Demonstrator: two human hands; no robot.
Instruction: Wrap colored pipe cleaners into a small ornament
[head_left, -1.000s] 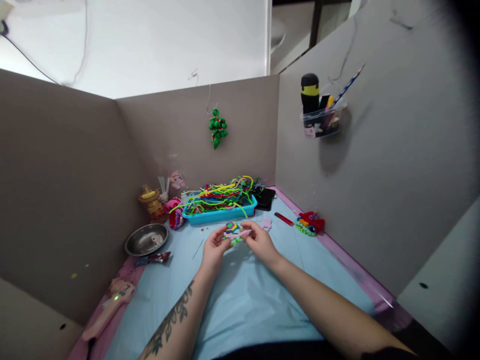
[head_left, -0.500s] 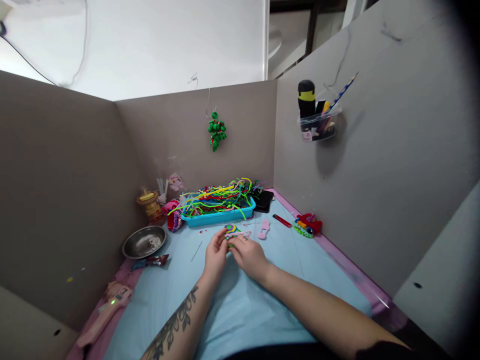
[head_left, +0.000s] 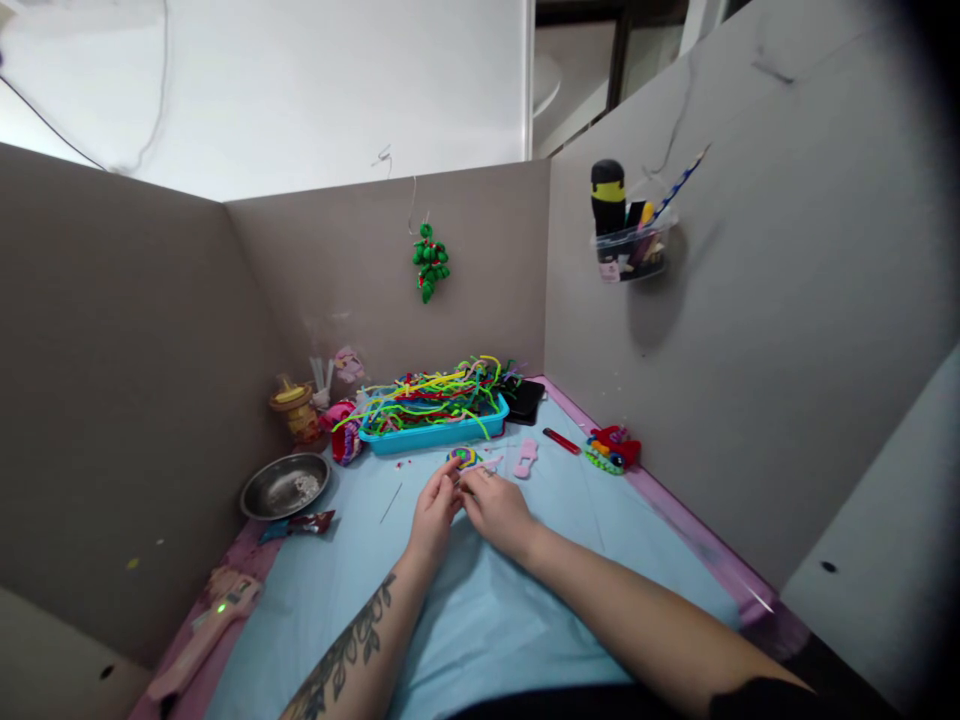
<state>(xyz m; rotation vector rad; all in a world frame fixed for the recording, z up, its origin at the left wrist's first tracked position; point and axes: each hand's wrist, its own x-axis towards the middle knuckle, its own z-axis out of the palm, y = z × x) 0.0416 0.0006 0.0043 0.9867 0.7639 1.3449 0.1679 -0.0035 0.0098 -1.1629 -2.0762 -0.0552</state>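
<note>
My left hand and my right hand meet over the middle of the blue cloth. Their fingers are closed and pressed together at the tips, and what lies between them is hidden. Just beyond the fingertips shows a round coil in blue, yellow and green. A thin pale pink strip sticks out beside it, above my right fingers; I cannot tell whether it is held. To the right of my right hand a flat pink piece with a cut-out lies on the cloth.
A blue tray heaped with colourful fuzzy strips stands at the back. On the left are a metal bowl, a wrapper and a pink device. A red cutter and a red craft figure lie right. Grey panels surround the table.
The green bit that showed between my fingertips is now covered by them. My hands stay together in nearly the same place. The whole view has shifted slightly.
</note>
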